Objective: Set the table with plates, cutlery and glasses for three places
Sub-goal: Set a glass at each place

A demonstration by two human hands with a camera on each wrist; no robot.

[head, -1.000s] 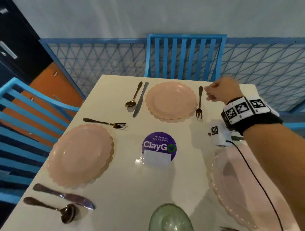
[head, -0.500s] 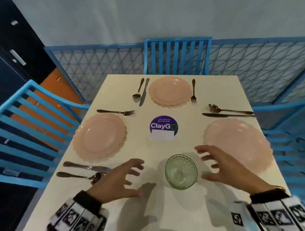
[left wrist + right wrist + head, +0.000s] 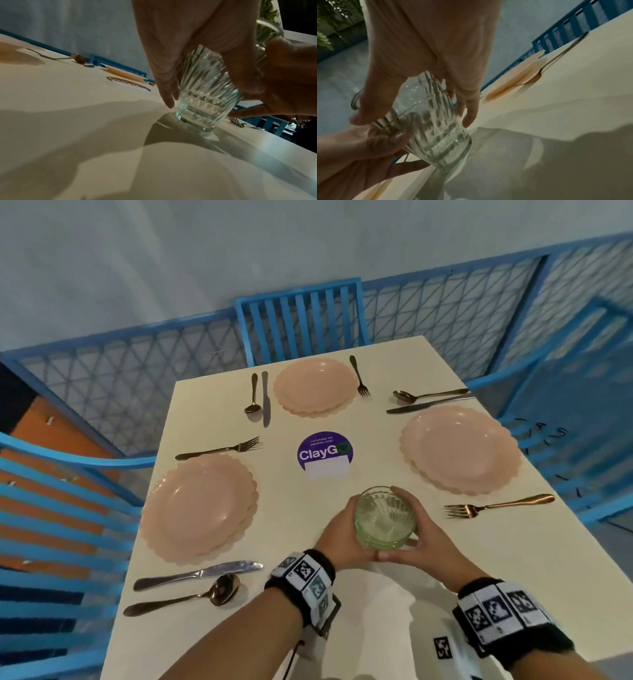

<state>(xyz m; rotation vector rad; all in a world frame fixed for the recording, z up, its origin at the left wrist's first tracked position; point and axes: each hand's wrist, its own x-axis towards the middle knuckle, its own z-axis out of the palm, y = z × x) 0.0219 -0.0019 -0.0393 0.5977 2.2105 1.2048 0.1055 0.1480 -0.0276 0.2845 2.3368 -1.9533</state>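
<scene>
A nested stack of ribbed green glasses [image 3: 383, 517] stands on the cream table [image 3: 342, 604] near its front middle. My left hand [image 3: 346, 534] grips it from the left and my right hand [image 3: 424, 537] from the right, with the thumbs meeting in front. In the left wrist view the glass base [image 3: 197, 119] touches the table. The right wrist view shows the glasses [image 3: 435, 129] tilted between both hands. Three pink plates lie at the left [image 3: 198, 508], far [image 3: 315, 386] and right [image 3: 460, 450]. Beside each plate are a fork, a knife and a spoon.
A purple ClayGo sticker [image 3: 324, 451] marks the table's middle. Blue chairs stand at the far end [image 3: 301, 316], at the left [image 3: 51, 508] and at the right [image 3: 582, 422]. A blue mesh fence [image 3: 137, 371] runs behind the table.
A second ago my right hand was beside the far fork. Half a second ago both hands hovered open on either side of the glasses; now both hold them.
</scene>
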